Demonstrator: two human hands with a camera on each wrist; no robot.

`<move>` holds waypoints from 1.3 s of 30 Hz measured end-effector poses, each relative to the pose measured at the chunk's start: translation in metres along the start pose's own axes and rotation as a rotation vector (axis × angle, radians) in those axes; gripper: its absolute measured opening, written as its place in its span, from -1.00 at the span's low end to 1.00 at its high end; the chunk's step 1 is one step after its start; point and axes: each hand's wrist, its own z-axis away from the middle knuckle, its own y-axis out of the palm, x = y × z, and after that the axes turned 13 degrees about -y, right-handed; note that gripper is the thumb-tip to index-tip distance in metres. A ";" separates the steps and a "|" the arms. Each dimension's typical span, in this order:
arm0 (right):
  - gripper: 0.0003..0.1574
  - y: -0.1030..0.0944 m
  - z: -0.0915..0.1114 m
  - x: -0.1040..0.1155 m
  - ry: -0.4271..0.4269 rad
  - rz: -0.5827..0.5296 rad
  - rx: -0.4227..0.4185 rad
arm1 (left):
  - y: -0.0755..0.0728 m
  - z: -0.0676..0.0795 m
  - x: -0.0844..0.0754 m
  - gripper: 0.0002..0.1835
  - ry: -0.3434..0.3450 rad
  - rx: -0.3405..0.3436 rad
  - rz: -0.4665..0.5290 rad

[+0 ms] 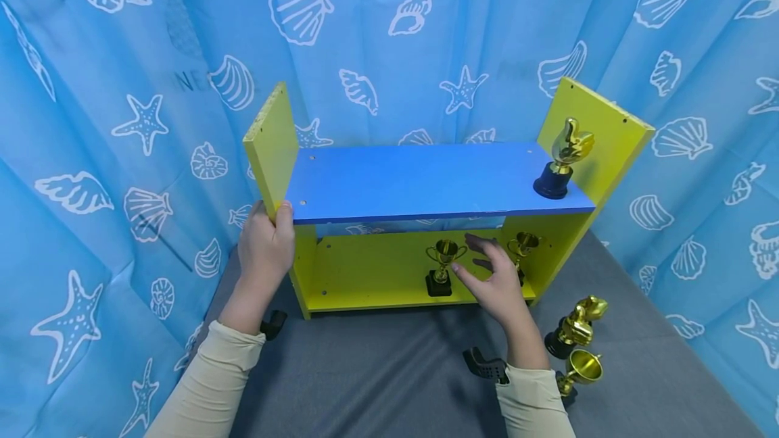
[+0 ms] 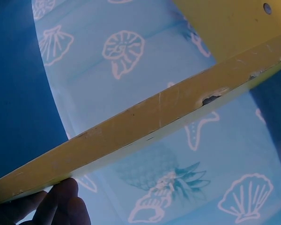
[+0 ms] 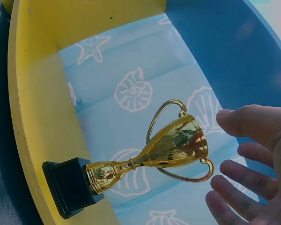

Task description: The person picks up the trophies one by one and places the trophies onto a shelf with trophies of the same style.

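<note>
A small yellow and blue shelf unit stands on the grey cloth. My left hand grips the front edge of its left side panel, thumb on the inner side; in the left wrist view, fingers show along the outer side of the panel. On the yellow lower board stands a gold two-handled trophy cup on a black base. My right hand is just right of this cup, fingers spread and holding nothing, its thumb near one handle. Another trophy cup stands behind the hand, partly hidden by it.
A thumbs-up-shaped gold trophy stands at the right of the blue upper board. Right of the unit, another gold trophy and a gold cup stand on the grey cloth. A blue shell-patterned curtain hangs behind.
</note>
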 end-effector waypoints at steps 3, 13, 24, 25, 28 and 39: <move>-0.28 0.000 0.000 0.000 -0.002 0.002 -0.001 | 0.000 0.000 0.000 -0.48 0.000 0.000 0.002; -0.30 -0.002 0.001 0.002 -0.023 0.001 -0.013 | 0.002 0.000 0.001 -0.48 -0.001 -0.002 -0.002; -0.32 -0.003 0.004 0.002 -0.033 -0.008 -0.019 | 0.002 0.000 0.001 -0.48 -0.011 0.008 -0.004; -0.33 -0.004 0.005 0.002 -0.030 -0.007 -0.018 | 0.002 0.000 0.001 -0.48 -0.011 0.006 -0.005; -0.33 -0.005 0.005 0.004 -0.019 -0.011 -0.014 | 0.002 0.000 0.000 -0.49 -0.011 0.004 -0.007; -0.35 -0.013 0.005 0.024 -0.014 -0.045 -0.022 | 0.001 0.001 -0.001 -0.48 -0.025 0.004 -0.013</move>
